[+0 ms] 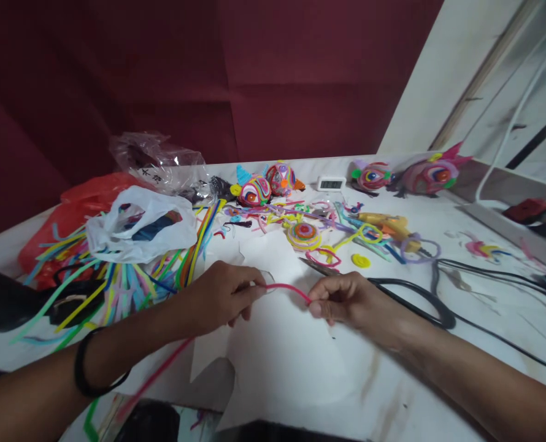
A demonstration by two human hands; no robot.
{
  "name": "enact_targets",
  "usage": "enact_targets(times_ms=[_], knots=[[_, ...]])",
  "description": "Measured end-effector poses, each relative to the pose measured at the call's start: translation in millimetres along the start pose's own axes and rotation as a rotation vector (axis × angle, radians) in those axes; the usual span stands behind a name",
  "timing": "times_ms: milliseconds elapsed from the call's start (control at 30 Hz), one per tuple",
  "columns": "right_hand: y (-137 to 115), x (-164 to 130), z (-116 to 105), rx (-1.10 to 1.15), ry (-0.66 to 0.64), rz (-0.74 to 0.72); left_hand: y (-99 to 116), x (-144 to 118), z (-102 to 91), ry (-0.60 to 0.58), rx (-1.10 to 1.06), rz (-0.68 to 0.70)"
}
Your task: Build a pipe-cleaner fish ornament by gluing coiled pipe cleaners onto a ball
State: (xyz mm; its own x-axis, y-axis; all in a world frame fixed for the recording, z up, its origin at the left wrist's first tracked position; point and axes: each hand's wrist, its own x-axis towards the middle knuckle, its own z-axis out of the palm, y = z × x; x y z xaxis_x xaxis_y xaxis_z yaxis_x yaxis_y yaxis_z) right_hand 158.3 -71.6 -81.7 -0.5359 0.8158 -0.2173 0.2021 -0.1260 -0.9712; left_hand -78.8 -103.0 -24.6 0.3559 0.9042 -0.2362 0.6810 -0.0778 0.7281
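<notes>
**Pipe-cleaner work at mid-bend**

Maroon backdrop, white counter (pixel 438 344) strewn with craft stock. From the left: loose fuzzy stems (pixel 116 288) under a white bag (pixel 139 236); your left hand (pixel 222 294) and right hand (pixel 346 301), fingers pinched shut on a pink pipe cleaner (pixel 288 288), arched between them over white paper (pixel 282 362). Judged early: this stem is uncoiled, while finished spiral-eyed figures (pixel 266 182) stand behind.
</notes>
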Motion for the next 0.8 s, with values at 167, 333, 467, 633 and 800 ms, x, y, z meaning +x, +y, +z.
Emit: enact_targets(times_ms=[167,333,467,633,800], knots=[[-10,-2,0,0.107,-0.014,0.037,15,9,0.5,-0.015,-0.231,-0.113],[-17,-2,0,0.174,0.059,0.033,22,19,3.4,0.002,-0.338,-0.112],[-18,0,-2,0.228,0.069,0.029,23,28,8.3,0.031,-0.416,-0.072],[-19,1,-2,0.347,0.091,0.027,20,36,16.8,0.065,-0.44,-0.019],[-19,4,3,0.383,0.12,0.024,9,43,25.0,0.136,-0.42,0.072]])
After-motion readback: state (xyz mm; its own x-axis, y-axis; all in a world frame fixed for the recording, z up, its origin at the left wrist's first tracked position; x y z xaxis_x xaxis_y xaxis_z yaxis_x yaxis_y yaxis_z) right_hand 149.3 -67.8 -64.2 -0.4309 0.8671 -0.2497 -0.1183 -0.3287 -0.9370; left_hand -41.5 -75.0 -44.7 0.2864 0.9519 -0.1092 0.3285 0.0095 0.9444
